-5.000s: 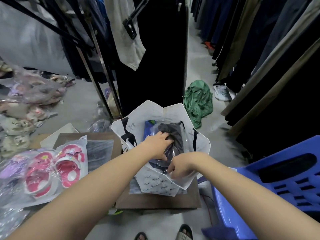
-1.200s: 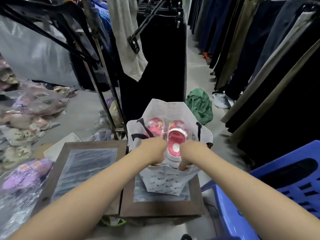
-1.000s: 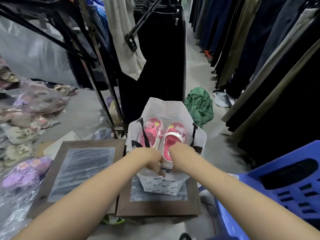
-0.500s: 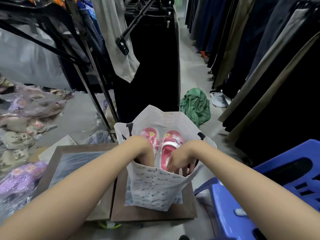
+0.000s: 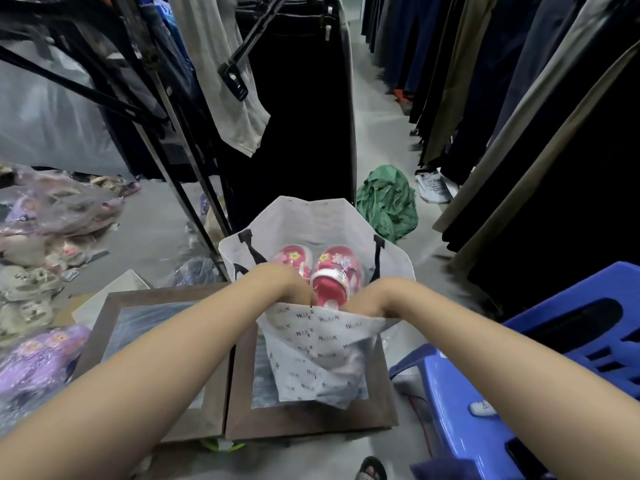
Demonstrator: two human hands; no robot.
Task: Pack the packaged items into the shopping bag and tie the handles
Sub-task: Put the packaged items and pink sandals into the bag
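A white shopping bag (image 5: pixel 311 344) with printed lettering and black handles (image 5: pixel 378 252) stands open on a brown framed board (image 5: pixel 311 420). Inside it lies a clear package of pink children's shoes (image 5: pixel 332 271), toes pointing away from me. My left hand (image 5: pixel 287 282) and my right hand (image 5: pixel 370 296) are both inside the bag, at the near end of the pink shoe package. The bag's near wall hides my fingers. A package of purple shoes (image 5: pixel 38 362) lies at the left edge, outside the bag.
A second framed board (image 5: pixel 114 306) adjoins on the left. A blue plastic chair (image 5: pixel 519 393) stands close on the right. A clothes rack (image 5: pixel 194 174) and hanging dark trousers (image 5: pixel 301 133) rise behind the bag. Green cloth (image 5: pixel 388 199) lies on the floor. More packaged shoes (image 5: pixel 41 220) are piled at left.
Five seconds ago a dark garment package was going into the bag. Since then the pink shoe package has come off the left board into the bag, and my hands have sunk deeper with it.
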